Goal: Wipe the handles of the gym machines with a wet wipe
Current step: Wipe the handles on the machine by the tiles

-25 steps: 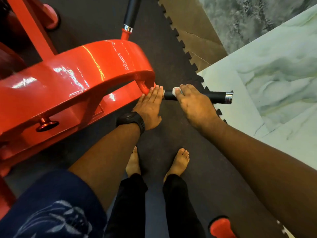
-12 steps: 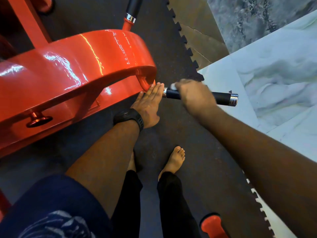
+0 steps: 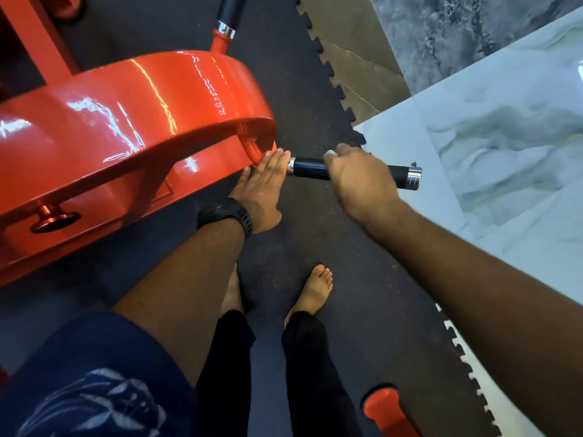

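Observation:
A black handle (image 3: 310,168) with chrome end caps sticks out to the right from the glossy red machine arm (image 3: 132,121). My right hand (image 3: 359,179) is curled over the middle of this handle, with a bit of white wet wipe (image 3: 330,152) showing at the fingertips. My left hand (image 3: 263,187), with a black watch on the wrist, lies flat with straight fingers against the red frame where the handle joins it. A second black handle (image 3: 230,11) points away at the top of the view.
Black rubber mat (image 3: 315,234) covers the floor under my bare feet (image 3: 315,290). Its jagged edge meets pale marble tiles (image 3: 504,127) on the right. A red machine foot (image 3: 383,408) stands at the bottom right. A red upright post (image 3: 41,36) rises at the top left.
My right hand has slid along the handle to the right, from near the inner end to the middle. The left hand has stayed flat against the frame.

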The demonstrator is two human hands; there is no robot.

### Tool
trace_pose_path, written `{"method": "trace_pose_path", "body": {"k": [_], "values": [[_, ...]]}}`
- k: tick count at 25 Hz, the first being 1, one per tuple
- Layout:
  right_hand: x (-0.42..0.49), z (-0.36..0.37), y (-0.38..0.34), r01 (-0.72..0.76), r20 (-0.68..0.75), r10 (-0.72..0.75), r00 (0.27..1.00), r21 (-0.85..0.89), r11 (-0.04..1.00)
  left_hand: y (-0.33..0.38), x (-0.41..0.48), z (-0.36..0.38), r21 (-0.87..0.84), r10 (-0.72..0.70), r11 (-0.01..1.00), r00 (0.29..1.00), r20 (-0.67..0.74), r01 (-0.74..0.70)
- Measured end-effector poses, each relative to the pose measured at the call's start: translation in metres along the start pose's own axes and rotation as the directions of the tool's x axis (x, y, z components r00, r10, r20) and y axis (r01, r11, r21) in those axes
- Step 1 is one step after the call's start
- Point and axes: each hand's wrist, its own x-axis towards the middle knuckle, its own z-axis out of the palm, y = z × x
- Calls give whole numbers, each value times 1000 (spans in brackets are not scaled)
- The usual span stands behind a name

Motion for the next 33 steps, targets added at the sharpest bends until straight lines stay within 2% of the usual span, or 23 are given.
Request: {"method": "trace_pose_path", "body": {"k": [2,5,7,9,10,12,15,17,20,23,27,30,31,33], "values": [[-8,-3,3,13,2,-13,1000,-16,1000,1,1,0,0,-5,1000,1000,3,5],[-15,-9,34,-180,2,180,984,3,984,0,2,-1,24,-9,1000,1000,13,9],[-28,-2,13,-104,-93,109,990,57,993,3,0,1,1,-21,1000,1000,5,21],[-42,9,-17,95,-107,-92,990,29,995,7,0,2,-2,-32,999,999,8,32],[-44,14,-17,151,-130,-146,981,31,988,7,0,0,10,-33,999,999,13,33],[-47,14,10,99,-187,-88,978,47,994,3,1,-2,29,-23,999,1000,10,22],[-62,25,38,-21,-356,25,934,17,1000,2,1,-1,-7,-25,1000,1000,-7,25],[-63,34,22,-62,-309,55,949,-14,998,4,1,-1,-14,-32,999,999,-5,32],[-53,27,17,9,-258,-30,966,-84,996,4,1,-4,20,-18,1000,1000,3,18],[-51,20,35,-92,-214,88,973,-9,996,2,2,-2,-11,-24,1000,1000,-15,24],[-56,17,24,21,-136,-18,991,21,1000,8,1,-1,-25,-43,999,999,-8,42],[-48,10,29,-113,-111,123,986,96,989,9,2,-2,-16,-42,999,999,1,42],[-45,10,21,-105,-108,111,988,63,992,10,2,-3,-12,-43,999,999,-2,43],[-35,12,-7,19,-97,-19,995,-9,1000,11,2,-4,-14,-49,999,999,15,49]]}}
